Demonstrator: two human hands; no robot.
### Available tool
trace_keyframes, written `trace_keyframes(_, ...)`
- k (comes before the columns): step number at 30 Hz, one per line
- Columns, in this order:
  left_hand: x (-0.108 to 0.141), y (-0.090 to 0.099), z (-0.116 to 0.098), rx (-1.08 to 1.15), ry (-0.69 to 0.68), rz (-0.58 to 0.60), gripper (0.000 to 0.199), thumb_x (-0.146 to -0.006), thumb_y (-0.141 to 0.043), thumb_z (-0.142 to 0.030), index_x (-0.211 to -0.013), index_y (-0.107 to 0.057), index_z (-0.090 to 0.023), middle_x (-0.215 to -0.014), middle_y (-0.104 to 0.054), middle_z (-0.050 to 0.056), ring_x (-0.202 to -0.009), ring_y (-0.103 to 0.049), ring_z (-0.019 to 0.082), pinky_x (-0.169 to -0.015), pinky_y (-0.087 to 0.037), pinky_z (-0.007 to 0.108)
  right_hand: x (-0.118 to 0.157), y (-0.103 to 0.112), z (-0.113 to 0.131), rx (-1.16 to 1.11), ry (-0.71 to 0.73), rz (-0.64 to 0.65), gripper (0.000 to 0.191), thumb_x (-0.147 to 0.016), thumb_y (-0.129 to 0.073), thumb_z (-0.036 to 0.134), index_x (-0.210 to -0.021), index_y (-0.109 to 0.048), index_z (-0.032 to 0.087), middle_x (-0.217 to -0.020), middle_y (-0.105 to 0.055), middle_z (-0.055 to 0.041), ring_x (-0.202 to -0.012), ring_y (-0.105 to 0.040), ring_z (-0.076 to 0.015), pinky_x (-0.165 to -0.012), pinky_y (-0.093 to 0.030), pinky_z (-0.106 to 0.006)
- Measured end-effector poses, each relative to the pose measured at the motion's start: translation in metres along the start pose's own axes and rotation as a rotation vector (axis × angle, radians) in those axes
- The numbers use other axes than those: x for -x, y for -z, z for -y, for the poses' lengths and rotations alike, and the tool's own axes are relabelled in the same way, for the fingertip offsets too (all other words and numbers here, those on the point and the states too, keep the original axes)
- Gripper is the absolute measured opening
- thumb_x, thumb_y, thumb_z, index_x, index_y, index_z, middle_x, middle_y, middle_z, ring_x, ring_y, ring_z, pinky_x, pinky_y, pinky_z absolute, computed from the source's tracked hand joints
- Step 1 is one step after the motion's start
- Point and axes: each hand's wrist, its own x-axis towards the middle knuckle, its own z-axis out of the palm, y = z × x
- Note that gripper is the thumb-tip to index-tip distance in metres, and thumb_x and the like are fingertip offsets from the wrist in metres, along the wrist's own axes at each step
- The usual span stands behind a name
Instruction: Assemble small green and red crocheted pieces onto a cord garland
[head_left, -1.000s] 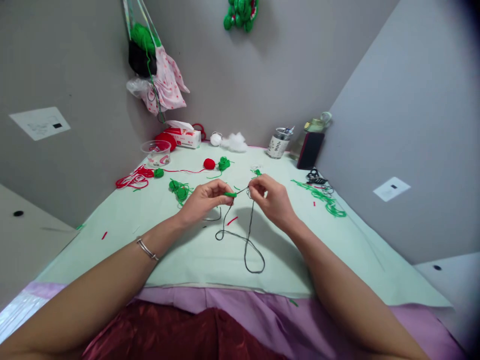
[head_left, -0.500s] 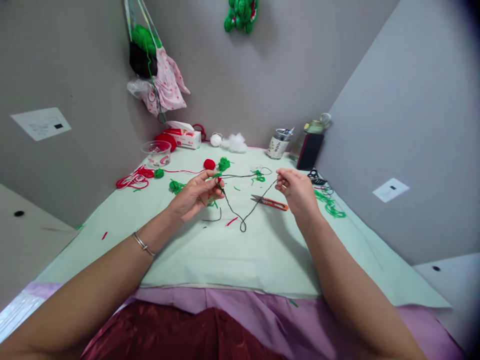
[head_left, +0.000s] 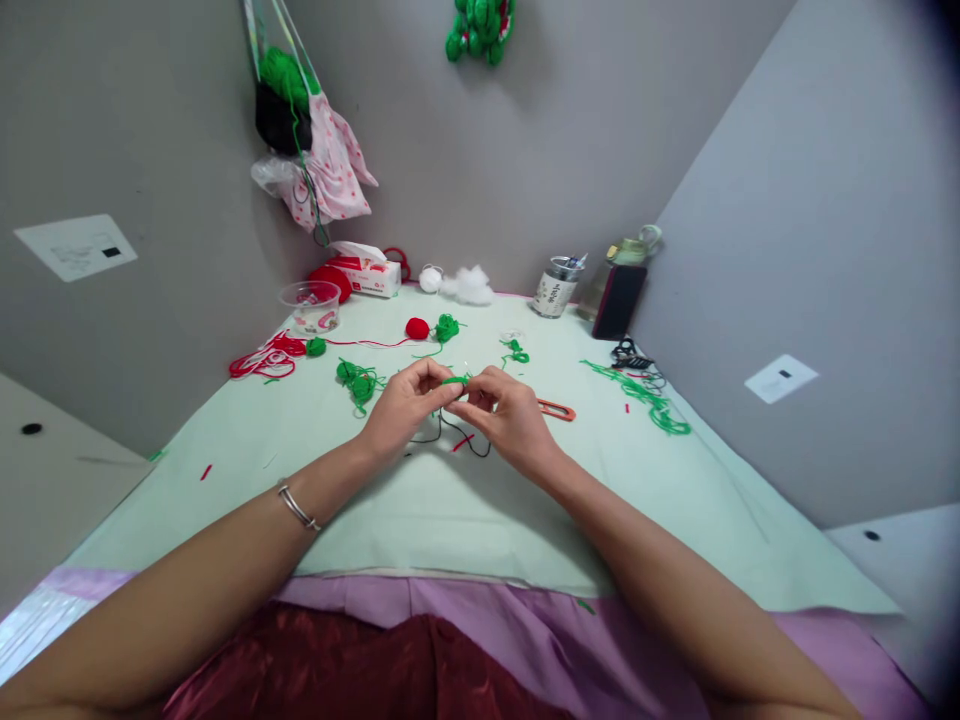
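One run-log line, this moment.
left hand: pinching green piece | right hand: close to it, hold unclear | dark thread: curving below hands | snips: partly behind right hand

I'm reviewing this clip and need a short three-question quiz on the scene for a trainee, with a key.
1. True or false: a bracelet circles the right wrist.

2. Fill in the blank: the small piece pinched in the left hand is coloured ____.

3. Multiple choice: what colour is the tool handle showing just past the right hand?
A. Black
B. Orange
C. White

Key:
1. False; the bracelet is on the left arm.
2. Green.
3. B.
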Motion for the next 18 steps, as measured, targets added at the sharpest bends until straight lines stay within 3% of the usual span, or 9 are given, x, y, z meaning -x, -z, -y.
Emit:
trace_keyframes(4, 0.0, 0.0, -0.002, 0.008, 0.013, 0.014, 0.018, -0.081, -0.071, -0.033, -0.079, -0.06, -0.019, -0.077, -0.059, -0.001, -0.075, -0.057, 0.014, -0.074, -0.044, 0.028, 0.0, 0.003, 0.0, -0.016, 0.045, 0.035, 0.014, -0.09, -0.063, 0.022, -0.079, -0.072, 0.019, -0.072, -0.056, -0.0003, -0.065, -0.051, -0.0127, -0.062, -0.038, -0.027)
trace_keyframes(11, -0.006, 0.011, 0.0, -0.078, -0.054, -0.078, 0.02, -0.078, -0.074, -0.033, -0.08, -0.059, -0.02, -0.082, -0.062, 0.0, -0.074, -0.06, 0.014, -0.073, -0.047, 0.029, -0.002, 0.031, 0.006, -0.137, 0.011, 0.022, 0.018, -0.091, -0.064, 0.029, -0.079, -0.072, 0.019, -0.072, -0.061, -0.0007, -0.066, -0.051, -0.0129, -0.061, -0.038, -0.027)
trace_keyframes(14, -0.014, 0.021, 0.006, -0.168, -0.099, -0.165, 0.019, -0.076, -0.074, -0.03, -0.077, -0.058, -0.019, -0.079, -0.061, -0.001, -0.07, -0.059, 0.013, -0.067, -0.045, 0.028, 0.002, 0.054, 0.013, -0.295, 0.019, 0.204, 0.019, -0.09, -0.065, 0.032, -0.079, -0.074, 0.02, -0.068, -0.061, -0.001, -0.062, -0.052, -0.0129, -0.058, -0.04, -0.027)
trace_keyframes(18, -0.029, 0.044, 0.013, -0.213, -0.071, -0.307, 0.02, -0.07, -0.075, -0.027, -0.073, -0.057, -0.019, -0.07, -0.06, -0.003, -0.064, -0.06, 0.013, -0.065, -0.045, 0.028, 0.012, 0.083, 0.02, -0.593, 0.251, 0.525, 0.022, -0.088, -0.068, 0.036, -0.072, -0.076, 0.022, -0.059, -0.063, -0.0034, -0.056, -0.055, -0.0141, -0.055, -0.045, -0.027)
